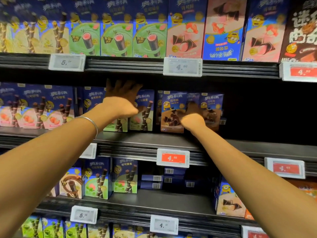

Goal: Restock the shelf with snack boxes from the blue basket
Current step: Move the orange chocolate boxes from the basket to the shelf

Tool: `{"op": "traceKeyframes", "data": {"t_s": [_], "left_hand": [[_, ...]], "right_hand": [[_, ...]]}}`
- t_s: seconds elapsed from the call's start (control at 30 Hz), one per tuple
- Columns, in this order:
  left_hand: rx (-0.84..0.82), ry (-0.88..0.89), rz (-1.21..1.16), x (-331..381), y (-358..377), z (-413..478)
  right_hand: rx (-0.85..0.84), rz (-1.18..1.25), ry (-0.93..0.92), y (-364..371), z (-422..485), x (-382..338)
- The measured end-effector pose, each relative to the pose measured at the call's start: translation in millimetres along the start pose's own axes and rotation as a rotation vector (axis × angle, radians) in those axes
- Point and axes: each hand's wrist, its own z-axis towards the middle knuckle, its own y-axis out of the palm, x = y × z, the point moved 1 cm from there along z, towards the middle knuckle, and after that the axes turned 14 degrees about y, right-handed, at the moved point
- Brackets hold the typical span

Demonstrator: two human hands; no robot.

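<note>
My left hand (122, 100) reaches into the middle shelf (137, 138) with its fingers spread and straight. It presses against the fronts of the green-and-blue snack boxes (145, 115) standing there. My right hand (191, 115) is at the right edge of a brown chocolate snack box (171, 114). Its thumb lies across the front of the box and its fingers go in behind the edge. A second brown box (212, 109) stands just behind and to the right. The blue basket is out of view.
The middle shelf is dark and bare to the right of the brown boxes. Pink-and-blue boxes (34, 109) fill its left part. Full rows of boxes stand on the upper shelf (120, 64). The lower shelf (154, 200) holds a few upright boxes and flat stacked ones (163, 179). Price tags (173, 158) line the shelf edges.
</note>
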Motion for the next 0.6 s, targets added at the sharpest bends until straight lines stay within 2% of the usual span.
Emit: {"op": "traceKeyframes", "data": {"t_s": [0.6], "left_hand": [[-0.017,0.127,-0.006,-16.5,5.1,-8.1]], "right_hand": [[0.060,0.053,0.002,33.0,6.2,-27.1]]}}
